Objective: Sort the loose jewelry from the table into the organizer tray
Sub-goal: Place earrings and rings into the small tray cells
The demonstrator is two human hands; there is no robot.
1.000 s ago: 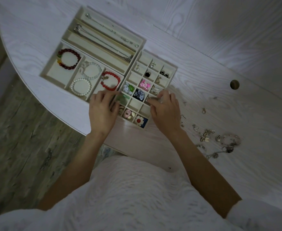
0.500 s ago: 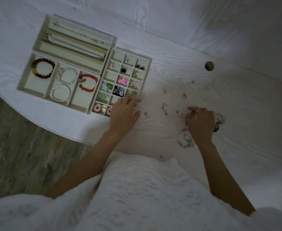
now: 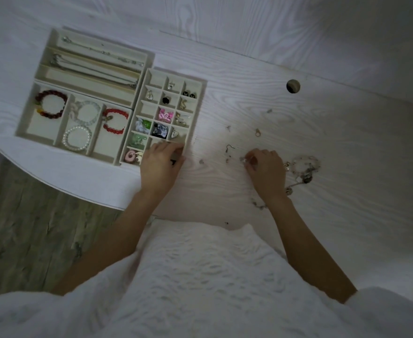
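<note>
A cream organizer tray (image 3: 200,93) with many small cells holds earrings and charms; beside it lie a bracelet tray (image 3: 25,118) and a necklace tray (image 3: 54,40). My left hand (image 3: 160,164) rests on the small-cell tray's near right corner, fingers curled over its rim. My right hand (image 3: 265,168) is on the table among the loose jewelry (image 3: 305,169), pinching a small pale piece (image 3: 244,159) at its fingertips. An earring hook (image 3: 229,148) and a small clasp (image 3: 257,132) lie loose nearby.
The white wood table (image 3: 322,123) has a round cable hole (image 3: 293,86) at the back right. Its curved edge runs at the left, above a wood floor (image 3: 30,228). A chain (image 3: 260,205) lies by my right wrist.
My right hand left the tray and went right to the loose pile, where it now pinches a small piece. My left hand slid to the tray's near right corner.
</note>
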